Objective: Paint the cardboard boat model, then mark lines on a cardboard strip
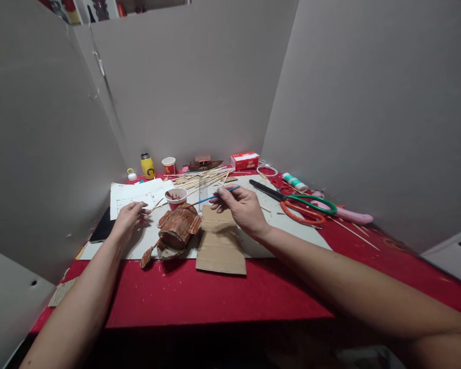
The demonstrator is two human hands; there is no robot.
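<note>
Right hand [245, 207]: fingers pinching one blue brush [211, 198], tip near one brown model [180, 223] on counter [215, 302]. Left hand [127, 221]: fingers half-curled, can't tell if gripping. Two paper cups [176, 199], one cardboard sheet [221, 251], one scissors [283, 197].

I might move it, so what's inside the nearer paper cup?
Reddish-brown smears show inside the nearer paper cup, behind the brown model. The cup's near wall covers the bottom; what lies there cannot be seen.
</note>
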